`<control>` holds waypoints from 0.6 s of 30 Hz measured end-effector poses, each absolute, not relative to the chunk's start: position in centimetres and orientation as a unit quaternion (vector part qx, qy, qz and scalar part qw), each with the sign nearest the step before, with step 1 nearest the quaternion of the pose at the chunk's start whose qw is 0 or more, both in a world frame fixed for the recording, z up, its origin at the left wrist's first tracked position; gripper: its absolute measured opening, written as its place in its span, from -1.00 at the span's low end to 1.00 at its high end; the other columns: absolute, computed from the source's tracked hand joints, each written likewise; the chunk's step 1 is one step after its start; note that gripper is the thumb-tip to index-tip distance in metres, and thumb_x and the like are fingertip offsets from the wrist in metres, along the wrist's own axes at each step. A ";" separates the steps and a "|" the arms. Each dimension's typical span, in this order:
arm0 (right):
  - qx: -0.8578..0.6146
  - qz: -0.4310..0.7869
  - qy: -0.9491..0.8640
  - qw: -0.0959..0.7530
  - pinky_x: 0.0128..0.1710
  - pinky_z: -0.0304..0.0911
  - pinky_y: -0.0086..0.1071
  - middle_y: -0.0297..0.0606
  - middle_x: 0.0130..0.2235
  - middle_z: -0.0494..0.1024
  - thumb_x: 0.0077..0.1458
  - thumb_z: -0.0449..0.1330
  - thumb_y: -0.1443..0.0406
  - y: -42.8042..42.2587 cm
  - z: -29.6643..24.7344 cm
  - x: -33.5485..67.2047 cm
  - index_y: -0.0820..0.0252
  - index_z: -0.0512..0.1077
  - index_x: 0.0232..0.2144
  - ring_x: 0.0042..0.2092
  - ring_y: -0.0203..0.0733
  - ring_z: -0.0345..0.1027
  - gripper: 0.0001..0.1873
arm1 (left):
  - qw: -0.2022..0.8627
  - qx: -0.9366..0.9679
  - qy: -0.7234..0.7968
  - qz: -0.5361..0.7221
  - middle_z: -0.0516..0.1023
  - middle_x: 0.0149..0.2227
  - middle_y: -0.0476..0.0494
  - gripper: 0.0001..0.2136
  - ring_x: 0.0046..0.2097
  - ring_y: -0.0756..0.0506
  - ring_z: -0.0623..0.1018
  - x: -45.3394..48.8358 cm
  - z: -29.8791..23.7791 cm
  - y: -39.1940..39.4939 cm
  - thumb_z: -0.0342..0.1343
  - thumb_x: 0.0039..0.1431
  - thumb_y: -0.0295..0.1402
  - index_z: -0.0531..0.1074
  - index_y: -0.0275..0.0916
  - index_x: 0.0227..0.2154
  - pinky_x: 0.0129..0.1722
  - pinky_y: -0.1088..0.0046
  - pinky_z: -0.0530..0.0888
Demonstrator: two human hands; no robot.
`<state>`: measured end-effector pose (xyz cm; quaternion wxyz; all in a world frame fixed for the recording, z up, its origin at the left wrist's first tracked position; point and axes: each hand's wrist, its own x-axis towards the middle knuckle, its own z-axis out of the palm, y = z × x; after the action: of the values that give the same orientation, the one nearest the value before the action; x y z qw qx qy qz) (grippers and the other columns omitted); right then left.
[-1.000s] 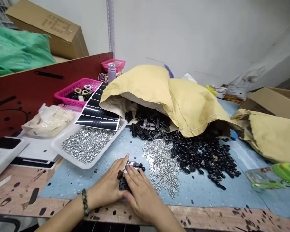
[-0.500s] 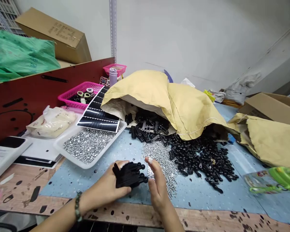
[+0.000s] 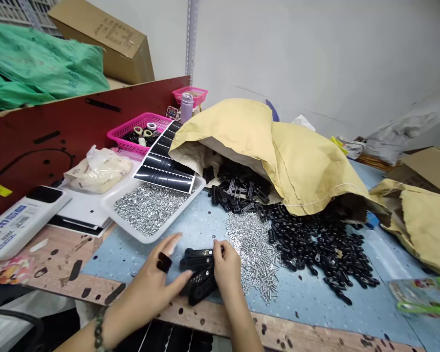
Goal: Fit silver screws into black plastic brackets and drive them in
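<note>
- Left hand [image 3: 146, 288]: open, fingers spread, apparently nipping one small black piece [image 3: 164, 262].
- Right hand [image 3: 227, 269]: half curled, fingertips pressing one stack of about four black links [image 3: 200, 274], just between both hands.
- Loose, too many to count: one heap of black parts [image 3: 319, 249], one heap of silver screws [image 3: 253, 254], one tray of silver nuts [image 3: 128, 227].

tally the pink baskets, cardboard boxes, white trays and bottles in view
pink baskets: 2
cardboard boxes: 2
white tray: 1
bottle: 1
total: 6
</note>
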<state>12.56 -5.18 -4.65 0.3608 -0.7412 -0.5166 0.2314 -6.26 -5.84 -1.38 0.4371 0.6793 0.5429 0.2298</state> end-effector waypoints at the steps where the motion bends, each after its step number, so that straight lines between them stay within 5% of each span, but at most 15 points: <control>1: -0.749 0.225 -0.514 0.352 -0.54 -0.04 -0.42 -0.40 -0.64 0.30 0.22 -0.02 0.13 -5.1 -4.8 12.4 0.14 0.29 -0.58 -0.57 -0.26 0.15 -0.62 | 0.369 0.739 0.522 0.213 -0.02 0.35 -0.13 -0.30 0.33 -0.32 -0.03 -6.0 -1.9 -5.9 0.05 0.18 -0.06 -0.09 -0.04 0.31 0.25 -0.05 0.03; 6: -0.776 0.084 -0.561 0.274 -0.38 0.10 -0.33 -0.18 -0.41 0.42 0.26 -0.08 0.22 -5.0 -5.0 11.8 0.14 0.37 -0.49 -0.35 -0.10 0.29 -0.65 | 0.235 0.872 0.408 0.133 -0.07 0.36 -0.19 -0.19 0.33 -0.32 0.00 -4.3 -4.2 -4.7 0.10 0.15 -0.09 -0.23 -0.10 0.33 0.26 -0.07 0.00; 9: -0.730 0.024 -0.604 0.319 -0.16 0.18 -0.15 -0.06 -0.23 0.41 0.24 -0.05 0.28 -5.3 -4.3 12.0 0.16 0.39 -0.36 -0.15 0.02 0.27 -0.76 | 0.228 0.880 0.396 0.132 -0.10 0.36 -0.21 -0.23 0.34 -0.34 -0.05 -4.6 -3.8 -4.2 0.06 0.20 -0.14 -0.25 -0.13 0.33 0.24 -0.14 0.00; 13: -0.559 0.142 -0.695 0.429 0.00 0.19 -0.12 -0.11 -0.09 0.38 0.19 -0.04 0.41 -6.2 -1.0 12.0 0.13 0.27 -0.05 -0.01 -0.07 0.24 -0.71 | 0.253 0.884 0.365 0.143 -0.17 0.37 -0.11 -0.34 0.35 -0.28 -0.14 -5.6 -1.2 -4.2 -0.12 0.23 -0.49 -0.24 -0.08 0.33 0.25 -0.11 0.02; 16: -0.454 0.250 -0.768 0.377 -0.10 0.28 -0.25 -0.19 -0.13 0.42 0.14 0.04 0.43 -6.9 1.9 11.6 0.09 0.20 0.07 -0.10 -0.14 0.31 -0.57 | 0.294 0.883 0.333 0.153 -0.11 0.36 -0.10 -0.33 0.35 -0.25 -0.08 -6.1 0.3 -4.2 -0.16 0.21 -0.56 -0.27 -0.10 0.33 0.25 -0.02 0.09; 18: -0.442 0.269 -0.781 0.350 -0.23 0.30 -0.31 -0.25 -0.25 0.44 0.15 0.06 0.42 -7.3 3.0 11.6 0.09 0.27 0.00 -0.22 -0.17 0.34 -0.64 | 0.350 0.858 0.333 0.172 -0.07 0.36 -0.10 -0.40 0.33 -0.21 0.01 -6.3 0.6 -4.1 -0.23 0.28 -0.53 -0.26 -0.10 0.33 0.24 0.09 0.20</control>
<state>11.62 -7.34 3.00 0.3504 -0.4419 -0.7807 0.2691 -6.32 -4.14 0.61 0.3499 0.8585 0.3333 0.1718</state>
